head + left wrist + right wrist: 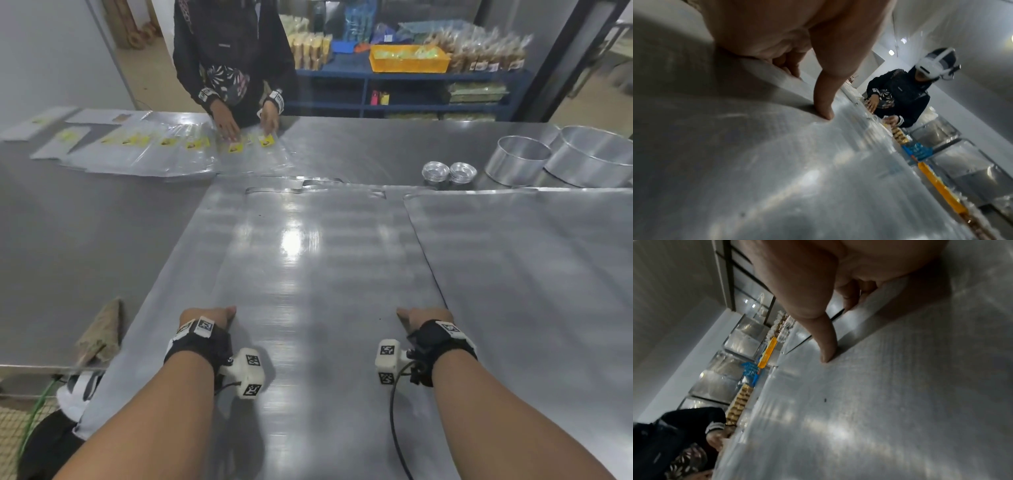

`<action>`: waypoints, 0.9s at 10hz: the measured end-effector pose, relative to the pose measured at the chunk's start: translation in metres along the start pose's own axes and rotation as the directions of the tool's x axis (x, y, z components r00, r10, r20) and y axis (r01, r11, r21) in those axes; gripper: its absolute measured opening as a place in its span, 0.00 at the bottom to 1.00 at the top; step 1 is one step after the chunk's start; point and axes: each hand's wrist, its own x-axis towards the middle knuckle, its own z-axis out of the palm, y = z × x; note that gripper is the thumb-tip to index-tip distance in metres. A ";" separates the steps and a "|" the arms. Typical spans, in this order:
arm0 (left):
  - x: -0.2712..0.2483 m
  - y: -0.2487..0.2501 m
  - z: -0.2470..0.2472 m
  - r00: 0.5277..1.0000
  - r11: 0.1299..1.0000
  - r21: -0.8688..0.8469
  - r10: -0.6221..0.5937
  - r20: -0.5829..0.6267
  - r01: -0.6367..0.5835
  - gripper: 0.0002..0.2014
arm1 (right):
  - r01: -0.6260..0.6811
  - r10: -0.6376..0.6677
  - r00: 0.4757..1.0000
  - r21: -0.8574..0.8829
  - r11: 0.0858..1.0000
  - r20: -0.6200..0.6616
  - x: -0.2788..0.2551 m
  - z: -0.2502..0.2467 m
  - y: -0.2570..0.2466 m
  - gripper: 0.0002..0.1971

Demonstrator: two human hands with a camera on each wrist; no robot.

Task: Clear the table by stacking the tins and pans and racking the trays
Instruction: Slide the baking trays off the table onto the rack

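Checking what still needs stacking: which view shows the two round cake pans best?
The head view: both round cake pans stand whole at the table's far right, beside the small tins. The right wrist view shows only the tins; the left wrist view shows neither.

fingers (205,313) hidden under tray (308,274), rightmost pan (592,157) cropped

Big flat metal tray (301,260) is sitting front and center, shiny, hanging off the table's near edge. Another flat tray (534,267) is lying just beside it on the right. Behind them, two little stacks of fluted tins (448,173) are standing upright, and two round pans (561,157) are sitting beside them, far right.
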 end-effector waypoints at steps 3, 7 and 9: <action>-0.044 -0.018 -0.013 1.000 0.990 -0.144 0.008 0.009 -0.006 0.21 | -0.077 0.098 0.988 0.176 0.981 -0.118 -0.037 -0.027 0.036 0.35; -0.147 -0.027 0.006 0.978 0.983 -0.062 0.179 0.111 -0.173 0.19 | 0.033 0.064 0.968 0.374 0.927 -0.245 -0.091 -0.137 0.127 0.28; -0.221 -0.025 0.051 0.916 0.942 -0.041 0.335 0.220 -0.334 0.23 | 0.018 0.163 0.931 0.487 0.873 -0.326 -0.131 -0.220 0.196 0.22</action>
